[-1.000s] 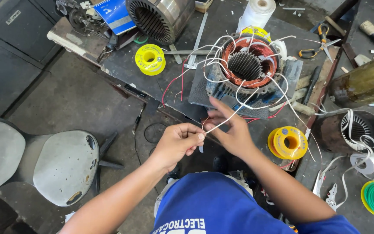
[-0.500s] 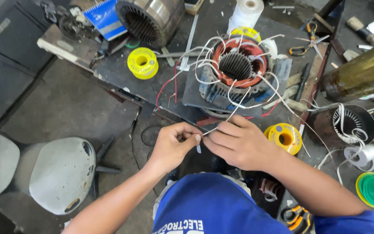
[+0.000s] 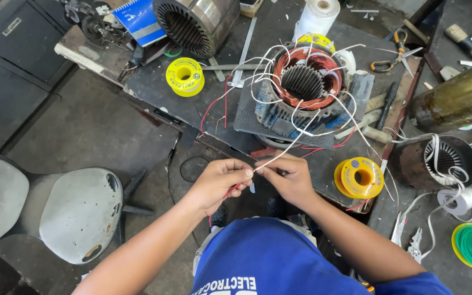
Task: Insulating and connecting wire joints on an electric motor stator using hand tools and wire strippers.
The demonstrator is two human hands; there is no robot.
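Both hands meet just off the near edge of the workbench (image 3: 154, 90), in front of the person's chest. The left hand (image 3: 218, 183) is pinched shut on a thin red wire (image 3: 230, 190) and on the end of a white sleeved lead (image 3: 285, 154); the right hand (image 3: 288, 179) is closed on that same white lead just beside it, fingertips of the two hands almost touching.

The white lead runs up and away from the hands to the stator (image 3: 307, 87), which sits near the middle of the bench with its copper winding exposed and several more white and red leads looping out over its blue housing.

The lead looks light, thin and limp: it would sag without tension and is likely to slip through a loose pinch, so a grip close to its free end between thumb and forefinger suits it (the sleeve seems smooth). Its core is probably fine copper, easily kinked or snapped by sharp bending.

A yellow tape roll (image 3: 359, 177) lies near the bench's near right corner, close to the right hand
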